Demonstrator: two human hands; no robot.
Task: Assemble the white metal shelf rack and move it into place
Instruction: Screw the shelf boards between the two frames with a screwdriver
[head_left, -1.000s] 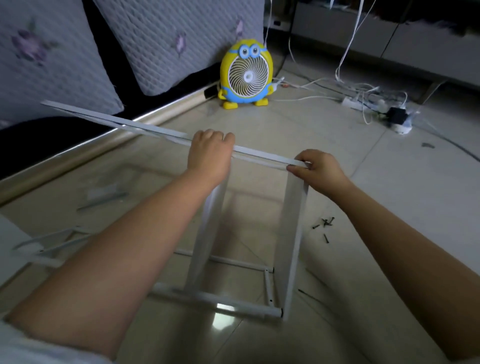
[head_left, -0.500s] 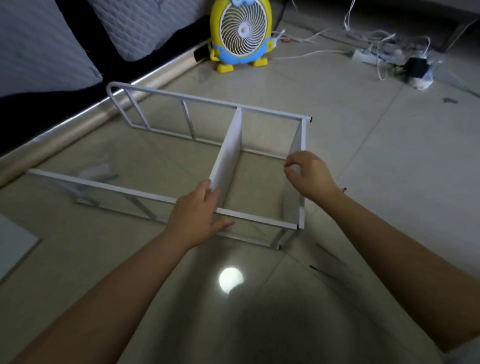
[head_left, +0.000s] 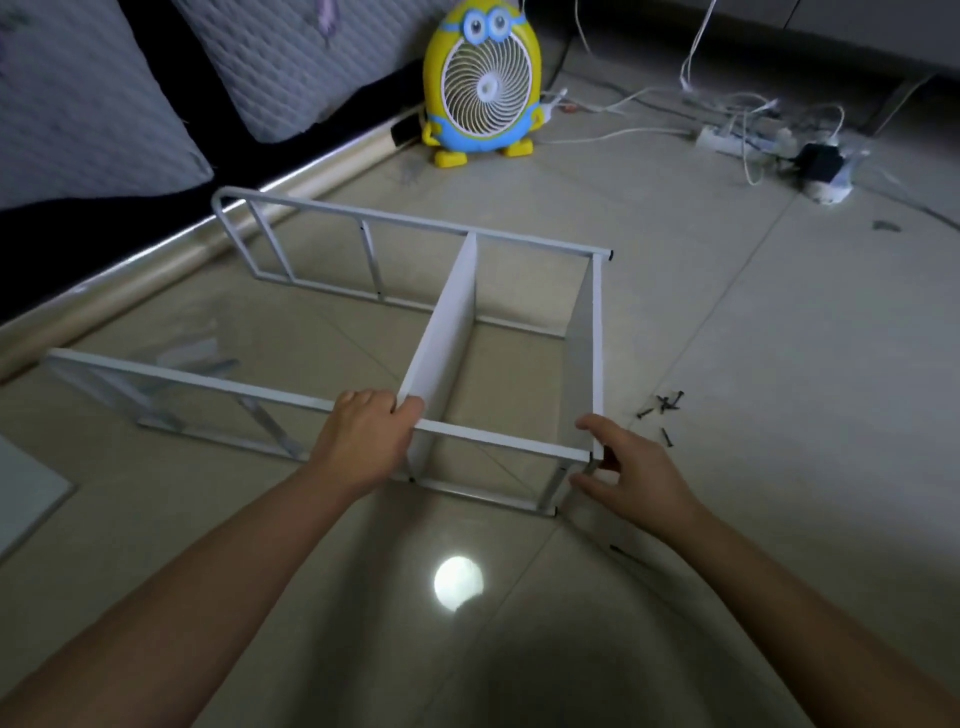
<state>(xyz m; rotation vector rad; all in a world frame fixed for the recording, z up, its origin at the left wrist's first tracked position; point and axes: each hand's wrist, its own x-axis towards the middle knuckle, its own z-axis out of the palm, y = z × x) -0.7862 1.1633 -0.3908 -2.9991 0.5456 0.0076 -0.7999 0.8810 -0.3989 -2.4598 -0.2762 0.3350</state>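
The scene is dim and greyish. A round white glare spot (head_left: 458, 583) burns on the glossy floor (head_left: 779, 364) at lower centre, and a broad dark shadow (head_left: 519, 680) spreads from it to the bottom edge. The white rack (head_left: 452, 317) catches the most light. Wide-angle distortion bends the edges. The cushions (head_left: 93, 104) at upper left are smeared with blur, and the cables (head_left: 737, 104) at upper right look soft.
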